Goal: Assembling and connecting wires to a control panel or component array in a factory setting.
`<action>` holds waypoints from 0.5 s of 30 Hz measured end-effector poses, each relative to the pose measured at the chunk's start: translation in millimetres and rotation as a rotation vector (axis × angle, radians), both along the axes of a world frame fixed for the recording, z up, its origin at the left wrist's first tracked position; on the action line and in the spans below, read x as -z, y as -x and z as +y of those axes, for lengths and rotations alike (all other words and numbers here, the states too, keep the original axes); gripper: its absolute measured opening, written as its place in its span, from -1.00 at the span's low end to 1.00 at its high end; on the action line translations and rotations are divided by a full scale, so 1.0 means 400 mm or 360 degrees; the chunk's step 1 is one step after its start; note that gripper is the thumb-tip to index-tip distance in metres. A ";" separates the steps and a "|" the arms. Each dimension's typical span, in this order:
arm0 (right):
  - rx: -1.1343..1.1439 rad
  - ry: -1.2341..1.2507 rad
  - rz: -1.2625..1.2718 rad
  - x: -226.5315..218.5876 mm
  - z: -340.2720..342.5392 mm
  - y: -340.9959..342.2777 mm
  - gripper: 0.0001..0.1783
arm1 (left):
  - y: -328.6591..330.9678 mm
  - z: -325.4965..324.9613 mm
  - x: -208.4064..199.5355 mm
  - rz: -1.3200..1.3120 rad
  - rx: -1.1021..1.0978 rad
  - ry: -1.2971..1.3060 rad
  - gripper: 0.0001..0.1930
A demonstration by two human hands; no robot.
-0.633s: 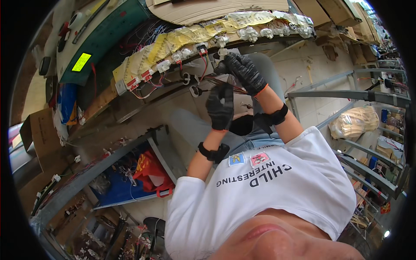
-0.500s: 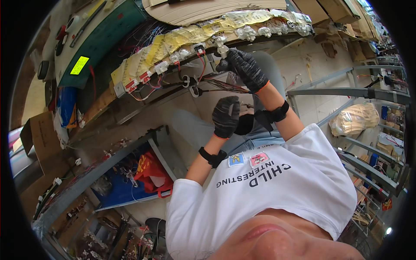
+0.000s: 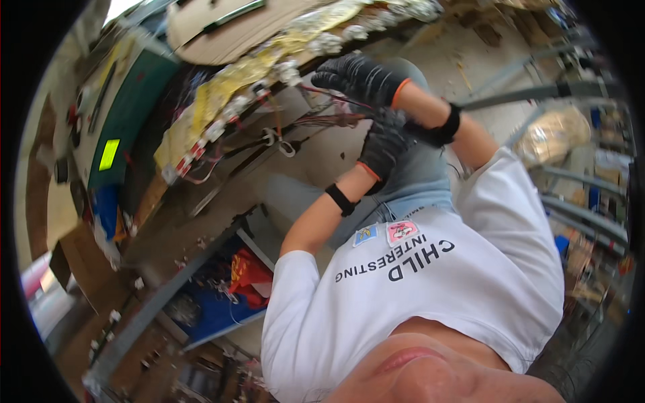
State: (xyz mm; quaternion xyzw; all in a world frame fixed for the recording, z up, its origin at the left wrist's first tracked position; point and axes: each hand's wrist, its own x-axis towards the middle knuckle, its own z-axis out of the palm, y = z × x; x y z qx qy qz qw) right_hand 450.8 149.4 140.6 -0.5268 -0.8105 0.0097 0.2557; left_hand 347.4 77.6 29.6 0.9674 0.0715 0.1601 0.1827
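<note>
My right hand (image 3: 359,77), in a dark grey knitted glove with an orange cuff, is beside the near edge of a long wiring board (image 3: 232,77) covered in yellowish tape. Its fingers are bent together toward the board, and what lies in them is hidden. White plug connectors (image 3: 289,72) line that edge. From one of them a dark red wire (image 3: 336,97) stretches to the right, below my right hand. My left hand (image 3: 384,144), gloved alike, is at the right end of a bundle of thin wires (image 3: 329,121). Motion blurs its fingers, so its grip is unclear.
A green tester box with a lit yellow-green display (image 3: 109,154) stands at the left. Cardboard (image 3: 235,30) lies behind the board. Below left is a metal-framed rack with a blue tray (image 3: 215,319) and a red bag (image 3: 250,277). Metal rails (image 3: 544,94) and a wrapped bundle (image 3: 554,136) are at the right.
My left hand has moved up and right, to the wires near my right wrist. My right hand has shifted from the connector it was touching. The whole view has turned and slid somewhat.
</note>
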 end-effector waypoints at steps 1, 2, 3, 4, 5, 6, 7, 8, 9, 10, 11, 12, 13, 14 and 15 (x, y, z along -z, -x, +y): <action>-0.0127 -0.0159 -0.0522 -0.070 -0.058 -0.066 -0.63 | -0.045 -0.007 -0.113 0.0345 -0.0015 -0.0183 -0.73; -0.0157 -0.0076 -0.0651 -0.118 -0.122 -0.115 -0.66 | -0.060 -0.020 -0.127 0.0338 0.0067 -0.0180 -0.73; -0.0190 0.0017 -0.0780 -0.158 -0.199 -0.155 -0.68 | -0.081 -0.026 -0.134 0.0451 0.0192 -0.0070 -0.76; -0.0056 0.0605 -0.0644 -0.184 -0.283 -0.182 -0.68 | -0.102 -0.031 -0.138 0.0573 0.0308 0.0029 -0.77; 0.0082 0.1182 -0.0472 -0.212 -0.366 -0.196 -0.68 | -0.120 -0.042 -0.152 0.0561 0.0382 0.0023 -0.77; 0.0342 0.1692 -0.0452 -0.234 -0.432 -0.172 -0.65 | -0.134 -0.049 -0.160 0.0571 0.0391 0.0084 -0.73; 0.0590 0.2189 -0.0415 -0.254 -0.487 -0.134 -0.62 | -0.138 -0.043 -0.165 0.0583 0.0382 0.0140 -0.68; 0.1056 0.2497 0.0417 -0.251 -0.566 -0.105 -0.55 | -0.139 -0.038 -0.170 0.0165 0.0417 0.0270 -0.68; 0.1465 0.2664 0.1313 -0.215 -0.637 -0.078 -0.48 | -0.131 -0.020 -0.220 0.0274 0.0443 0.0450 -0.70; 0.1511 0.2643 0.1347 -0.125 -0.708 -0.060 -0.48 | -0.111 -0.007 -0.240 -0.0011 0.0585 0.0531 -0.80; 0.1140 0.1781 0.1307 0.003 -0.773 -0.049 -0.46 | -0.091 0.009 -0.258 -0.0296 0.0719 0.0614 -0.85; 0.0929 0.1362 0.1282 0.046 -0.783 -0.064 -0.44 | -0.057 0.035 -0.283 -0.0541 0.0821 0.0470 -0.83; 0.0754 0.0942 0.1191 0.080 -0.801 -0.078 -0.42 | -0.021 0.054 -0.319 -0.0789 0.0929 0.0335 -0.80; 0.0791 0.0629 0.2587 0.085 -0.791 -0.098 -0.43 | 0.016 0.070 -0.366 -0.0715 0.0963 0.0607 -0.78; 0.0636 0.0407 0.3269 0.089 -0.799 -0.135 -0.44 | 0.052 0.082 -0.397 -0.0630 0.0993 0.0883 -0.77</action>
